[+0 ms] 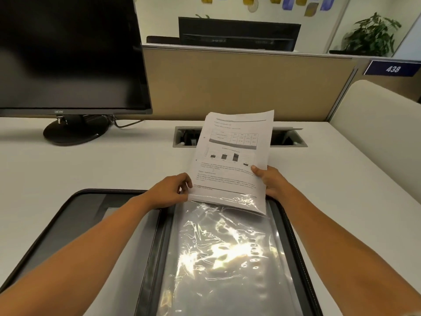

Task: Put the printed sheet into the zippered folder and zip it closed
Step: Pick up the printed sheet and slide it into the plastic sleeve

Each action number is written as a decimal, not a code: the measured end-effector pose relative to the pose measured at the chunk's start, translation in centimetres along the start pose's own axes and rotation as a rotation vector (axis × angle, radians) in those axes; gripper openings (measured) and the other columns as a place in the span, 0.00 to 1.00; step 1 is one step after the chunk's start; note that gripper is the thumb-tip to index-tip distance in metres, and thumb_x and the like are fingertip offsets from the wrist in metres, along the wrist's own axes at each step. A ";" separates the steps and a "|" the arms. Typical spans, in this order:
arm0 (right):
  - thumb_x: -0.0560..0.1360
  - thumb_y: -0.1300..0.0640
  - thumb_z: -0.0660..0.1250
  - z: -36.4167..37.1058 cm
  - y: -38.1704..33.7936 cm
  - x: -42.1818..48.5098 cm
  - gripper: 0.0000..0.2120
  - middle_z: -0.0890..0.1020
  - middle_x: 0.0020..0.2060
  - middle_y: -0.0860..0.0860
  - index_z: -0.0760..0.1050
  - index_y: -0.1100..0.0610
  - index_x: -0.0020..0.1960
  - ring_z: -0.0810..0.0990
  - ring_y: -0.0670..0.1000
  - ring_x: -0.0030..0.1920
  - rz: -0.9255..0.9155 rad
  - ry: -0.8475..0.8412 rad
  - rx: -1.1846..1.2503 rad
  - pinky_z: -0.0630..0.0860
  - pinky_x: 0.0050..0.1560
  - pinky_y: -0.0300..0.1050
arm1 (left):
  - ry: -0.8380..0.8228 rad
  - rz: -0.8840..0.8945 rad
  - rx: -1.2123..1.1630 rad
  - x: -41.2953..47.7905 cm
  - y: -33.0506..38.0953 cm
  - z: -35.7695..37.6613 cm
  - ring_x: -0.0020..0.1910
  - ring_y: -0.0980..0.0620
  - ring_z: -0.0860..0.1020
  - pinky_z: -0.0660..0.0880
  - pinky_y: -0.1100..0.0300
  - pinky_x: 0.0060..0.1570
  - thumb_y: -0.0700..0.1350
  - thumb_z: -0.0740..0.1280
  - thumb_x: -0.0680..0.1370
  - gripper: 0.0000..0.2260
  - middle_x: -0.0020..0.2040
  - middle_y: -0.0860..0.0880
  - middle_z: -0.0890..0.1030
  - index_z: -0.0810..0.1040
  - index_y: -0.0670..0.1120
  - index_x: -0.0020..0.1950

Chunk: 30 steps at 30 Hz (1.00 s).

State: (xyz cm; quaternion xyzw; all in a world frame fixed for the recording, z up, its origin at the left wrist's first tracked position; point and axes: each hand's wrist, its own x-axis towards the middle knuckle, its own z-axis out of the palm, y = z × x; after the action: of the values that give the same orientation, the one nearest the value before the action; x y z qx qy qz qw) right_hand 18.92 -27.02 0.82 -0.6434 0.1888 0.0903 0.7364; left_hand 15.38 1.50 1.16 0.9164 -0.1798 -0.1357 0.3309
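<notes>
The zippered folder (68, 208) lies spread open on the pale counter (114, 160), its right half covered by a glossy clear plastic sleeve (223, 258). The printed sheet (232, 156), bearing a table, a bar chart and text, is held tilted over the folder's far end, and its lower edge sits just inside the sleeve's mouth, where the plastic shines over the bottom lines. The left grip (169, 192) is curled, pinching the sheet's lower left corner at the sleeve's opening. The right grip (270, 181) clasps the sheet's right edge, thumb on top and fingers beneath. Behind the sheet a cable hatch (287, 137) is sunk in the counter; a dark monitor (68, 53) stands at the far left before a beige partition (227, 83).
</notes>
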 end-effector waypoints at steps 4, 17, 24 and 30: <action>0.75 0.61 0.64 -0.2 -1.0 0.7 0.19 0.78 0.58 0.60 0.69 0.63 0.65 0.78 0.62 0.56 0.008 -0.062 -0.037 0.74 0.57 0.61 | -0.018 0.030 -0.056 0.0 -0.1 0.3 0.35 0.53 0.70 0.70 0.62 0.39 0.39 0.65 0.69 0.11 0.41 0.51 0.77 0.70 0.53 0.46; 0.75 0.62 0.64 -1.1 1.2 1.8 0.18 0.78 0.57 0.60 0.70 0.62 0.64 0.78 0.61 0.55 0.069 -0.062 0.046 0.76 0.53 0.61 | 0.003 0.077 0.002 0.0 -2.0 -0.7 0.32 0.59 0.73 0.71 0.68 0.35 0.37 0.71 0.69 0.13 0.38 0.49 0.79 0.72 0.54 0.41; 0.75 0.62 0.64 -0.9 1.1 2.1 0.13 0.81 0.48 0.56 0.72 0.61 0.60 0.80 0.58 0.47 0.075 -0.067 -0.007 0.76 0.54 0.60 | 0.047 0.033 -0.070 -0.1 -1.8 -0.3 0.31 0.61 0.73 0.70 0.72 0.33 0.41 0.75 0.68 0.07 0.36 0.50 0.79 0.78 0.48 0.41; 0.75 0.63 0.64 -0.7 1.0 2.0 0.15 0.79 0.53 0.58 0.71 0.63 0.61 0.78 0.60 0.53 0.022 -0.031 -0.021 0.73 0.60 0.63 | 0.159 -0.083 -0.068 0.1 -1.4 0.4 0.31 0.57 0.71 0.68 0.69 0.33 0.47 0.76 0.67 0.12 0.34 0.52 0.76 0.78 0.44 0.45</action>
State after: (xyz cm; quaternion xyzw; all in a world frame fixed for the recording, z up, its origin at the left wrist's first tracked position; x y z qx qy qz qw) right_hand 20.28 -27.77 -0.97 -0.6476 0.1835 0.1105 0.7312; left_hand 15.66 2.22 -0.09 0.9191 -0.1101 -0.0820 0.3694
